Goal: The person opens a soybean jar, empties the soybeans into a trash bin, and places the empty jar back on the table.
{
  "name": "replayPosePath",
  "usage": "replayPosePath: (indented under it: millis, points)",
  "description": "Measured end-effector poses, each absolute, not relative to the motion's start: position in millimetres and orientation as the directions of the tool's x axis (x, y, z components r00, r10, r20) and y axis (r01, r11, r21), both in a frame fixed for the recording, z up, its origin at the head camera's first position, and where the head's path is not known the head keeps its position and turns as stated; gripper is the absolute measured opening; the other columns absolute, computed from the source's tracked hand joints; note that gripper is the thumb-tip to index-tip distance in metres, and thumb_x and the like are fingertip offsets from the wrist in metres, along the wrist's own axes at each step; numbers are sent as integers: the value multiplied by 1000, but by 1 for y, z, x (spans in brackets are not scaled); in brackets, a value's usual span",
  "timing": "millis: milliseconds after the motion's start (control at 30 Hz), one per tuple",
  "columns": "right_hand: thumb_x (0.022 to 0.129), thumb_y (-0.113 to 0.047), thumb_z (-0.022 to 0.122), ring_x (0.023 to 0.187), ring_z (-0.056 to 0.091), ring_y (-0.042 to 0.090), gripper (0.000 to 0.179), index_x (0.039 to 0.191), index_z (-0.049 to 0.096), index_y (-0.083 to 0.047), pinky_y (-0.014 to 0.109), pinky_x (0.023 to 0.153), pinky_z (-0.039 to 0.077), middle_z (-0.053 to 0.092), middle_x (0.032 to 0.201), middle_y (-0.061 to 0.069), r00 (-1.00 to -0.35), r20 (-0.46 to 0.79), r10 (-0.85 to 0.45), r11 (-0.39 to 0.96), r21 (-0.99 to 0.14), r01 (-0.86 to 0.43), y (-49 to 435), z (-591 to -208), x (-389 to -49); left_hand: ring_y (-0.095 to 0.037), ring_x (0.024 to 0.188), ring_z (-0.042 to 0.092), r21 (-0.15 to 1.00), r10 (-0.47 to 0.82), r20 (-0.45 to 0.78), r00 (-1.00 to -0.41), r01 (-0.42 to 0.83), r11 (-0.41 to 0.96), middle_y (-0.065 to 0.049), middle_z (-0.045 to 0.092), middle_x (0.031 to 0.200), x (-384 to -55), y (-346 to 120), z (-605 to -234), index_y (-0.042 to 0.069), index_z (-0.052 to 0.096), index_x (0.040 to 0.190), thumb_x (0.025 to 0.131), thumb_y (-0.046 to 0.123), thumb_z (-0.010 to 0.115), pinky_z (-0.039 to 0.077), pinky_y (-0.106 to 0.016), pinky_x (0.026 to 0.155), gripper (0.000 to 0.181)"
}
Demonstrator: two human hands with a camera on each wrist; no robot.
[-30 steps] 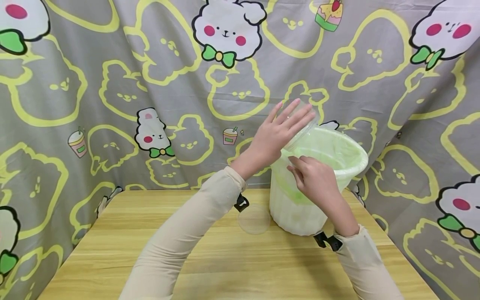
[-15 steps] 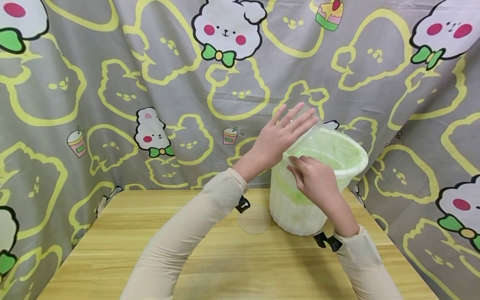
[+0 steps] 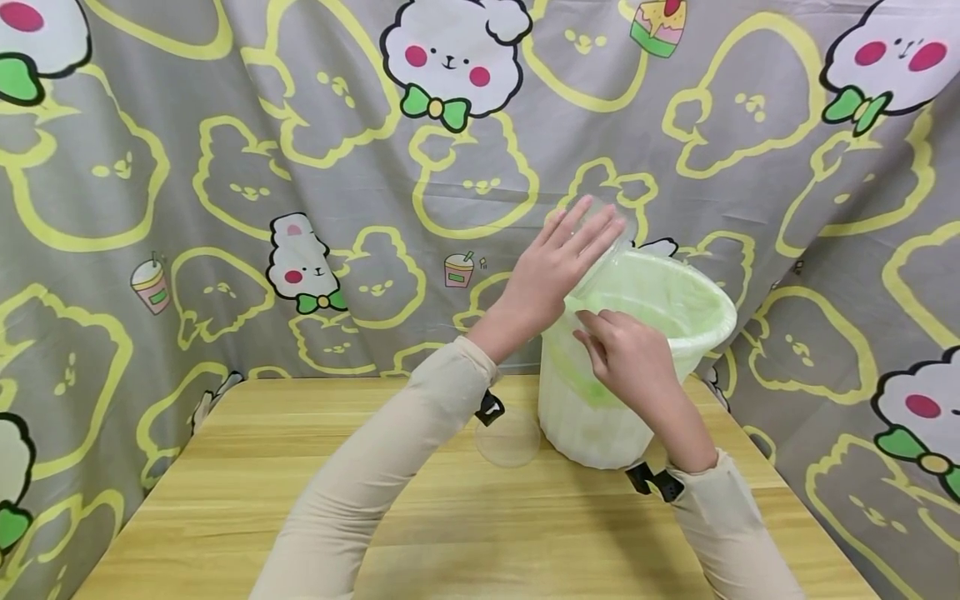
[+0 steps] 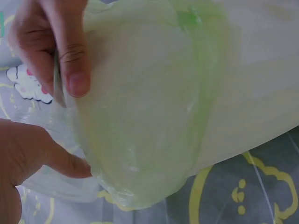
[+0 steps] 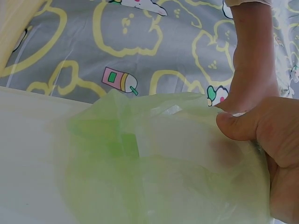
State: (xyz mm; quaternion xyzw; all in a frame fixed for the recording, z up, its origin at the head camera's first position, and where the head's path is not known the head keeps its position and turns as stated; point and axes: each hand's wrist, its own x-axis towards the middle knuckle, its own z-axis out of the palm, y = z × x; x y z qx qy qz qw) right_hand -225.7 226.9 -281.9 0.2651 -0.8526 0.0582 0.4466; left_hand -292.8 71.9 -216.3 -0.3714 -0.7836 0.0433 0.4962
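Observation:
A white trash bin (image 3: 588, 442), lined with a pale green plastic bag (image 3: 667, 292) folded over its rim, stands on the table's right side. My left hand (image 3: 551, 267) spreads its fingers over a clear plastic container (image 3: 627, 218) and holds it tilted at the bin's left rim. In the left wrist view, my left thumb (image 4: 70, 165) lies by the container's edge and the bag. My right hand (image 3: 637, 358) pinches the bin's near rim through the bag, thumb (image 5: 233, 127) on the outside. The container's contents are hidden behind the left hand.
A clear round lid (image 3: 508, 440) lies flat on the wooden table (image 3: 337, 492), just left of the bin's base. A grey patterned curtain (image 3: 367, 192) hangs right behind the table and along both sides.
My left hand and the container shift slightly toward the bin, then back up and left. My right hand, the bin and the lid stay in place.

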Motion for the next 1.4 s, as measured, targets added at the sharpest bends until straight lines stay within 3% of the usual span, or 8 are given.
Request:
replayPosePath:
  millis: [300,433,633,967,1200,1400]
  points:
    - [88,-8,76,51,49,21,16,103,75,-1,33,42,40,57,63,7,-446,800,-402,851,147,-504,227,-282,-226,-27,157,25,-433,648,725,-235,577,693,-1,35,166,-292,68,-209,17,36,159,85,-19,46,21,-40,129,83]
    - [88,-7,76,50,48,20,16,103,75,-1,33,42,39,55,62,6,-445,801,-400,850,143,-506,227,-281,-226,-25,157,24,-458,648,719,-252,530,714,2,34,167,-292,68,-209,21,34,160,86,-15,49,20,-44,129,84]
    - [88,-7,76,51,49,21,16,103,75,0,34,43,41,55,63,6,-451,798,-399,849,137,-509,226,-282,-227,-24,156,26,-454,610,757,-234,483,749,4,34,166,-292,67,-211,22,35,160,88,-15,42,21,-46,129,82]
    - [89,-8,75,51,49,21,15,103,75,-1,33,43,40,55,63,6,-466,793,-393,851,121,-511,224,-280,-228,-24,157,24,-426,591,768,-246,492,759,3,33,167,-293,61,-211,21,34,160,85,-14,46,17,-45,130,84]
    - [90,-9,75,50,45,18,15,102,76,-1,31,43,38,54,62,5,-474,788,-393,852,118,-511,224,-280,-229,-23,158,22,-332,546,793,-270,561,758,2,32,168,-292,53,-210,21,34,160,78,-17,50,11,-44,131,92]
    - [89,-9,76,50,46,18,16,103,76,-2,32,43,37,55,63,5,-472,792,-388,850,110,-515,225,-281,-229,-23,156,25,-280,484,837,-255,561,779,2,35,166,-293,44,-208,20,37,159,74,-15,53,13,-42,131,93]
